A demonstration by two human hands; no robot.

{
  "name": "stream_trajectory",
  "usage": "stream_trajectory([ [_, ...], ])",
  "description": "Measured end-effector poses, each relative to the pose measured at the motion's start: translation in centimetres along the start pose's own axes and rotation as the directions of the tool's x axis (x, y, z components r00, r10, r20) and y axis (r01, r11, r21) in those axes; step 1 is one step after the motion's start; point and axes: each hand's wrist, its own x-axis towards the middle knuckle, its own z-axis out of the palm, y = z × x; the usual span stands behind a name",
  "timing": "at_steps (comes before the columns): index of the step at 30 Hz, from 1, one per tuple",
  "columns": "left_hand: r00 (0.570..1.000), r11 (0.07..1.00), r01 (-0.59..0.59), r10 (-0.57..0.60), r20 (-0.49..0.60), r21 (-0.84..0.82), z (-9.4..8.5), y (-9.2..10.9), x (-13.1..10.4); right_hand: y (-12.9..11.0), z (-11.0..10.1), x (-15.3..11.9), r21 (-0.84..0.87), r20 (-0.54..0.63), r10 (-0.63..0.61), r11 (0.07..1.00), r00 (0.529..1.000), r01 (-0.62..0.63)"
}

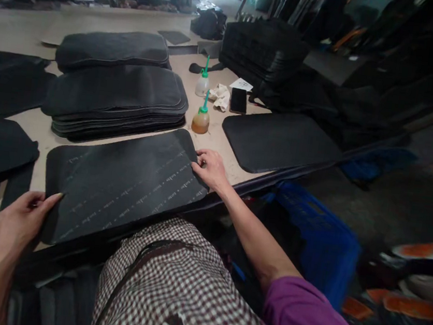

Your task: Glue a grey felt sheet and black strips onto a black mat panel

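In front of me on the table lies a dark panel [120, 183] with rounded corners and diagonal rows of pale print. My left hand [22, 216] pinches its left edge between thumb and fingers. At the opposite end, my right hand [211, 168] grips the right edge, thumb on top. Just behind the panel stands a stack of similar dark panels [119, 91]. Another flat black panel [281, 141] lies to the right of my right hand.
Past my right hand stand a squeeze bottle of amber liquid [201, 121] and a clear one [202, 85], beside a crumpled cloth [220, 98] and a phone [238, 101]. A tall black stack [261, 47] is behind. A blue crate [317, 236] sits below the table edge.
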Motion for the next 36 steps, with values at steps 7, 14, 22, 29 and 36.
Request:
stream_trajectory([
  [7,0.998,0.997,0.059,-0.059,0.011,-0.054,-0.3,0.6,-0.3,0.4,0.1,0.0,0.023,0.004,0.007,1.0,1.0,-0.007],
  [14,0.997,0.997,0.073,-0.072,0.024,-0.041,-0.7,1.1,-0.5,0.5,0.1,-0.1,0.023,-0.002,0.01,1.0,1.0,-0.01],
  [22,0.996,0.995,0.082,-0.08,0.031,-0.056,-0.7,1.0,-0.4,0.5,0.2,-0.1,0.008,0.0,0.004,1.0,1.0,-0.004],
  [29,0.999,0.988,0.036,-0.037,-0.005,-0.147,0.0,0.5,0.0,0.4,0.2,-0.1,0.011,-0.049,-0.008,1.0,0.999,0.009],
  [36,0.981,0.977,-0.032,-0.009,-0.192,-0.209,-1.1,2.0,-1.6,0.0,-0.5,0.1,-0.204,-0.017,-0.222,0.955,0.975,0.213],
])
